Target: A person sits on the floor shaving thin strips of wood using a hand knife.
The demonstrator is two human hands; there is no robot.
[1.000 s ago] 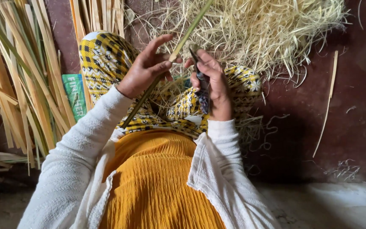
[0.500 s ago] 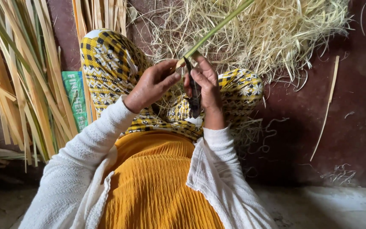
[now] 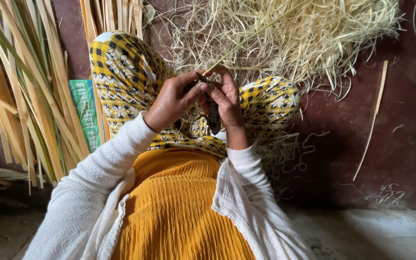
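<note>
With the left hand (image 3: pixel 172 100) pinched closed on the near end of a green bamboo strip (image 3: pixel 246 41) and the right hand (image 3: pixel 227 98) clenched around a dark knife (image 3: pixel 213 115) just below the fingertips, shaving appears mid-course: a shavings pile (image 3: pixel 290 38) lies beyond the fingers, while many unworked strips (image 3: pixel 20 96) remain left of them.

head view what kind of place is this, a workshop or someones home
Probably a floor-level craft workspace for splitting bamboo or cane. Long split strips lie in a pile, pale shavings heap on the dark red floor, and the hands work a green strip.
</note>
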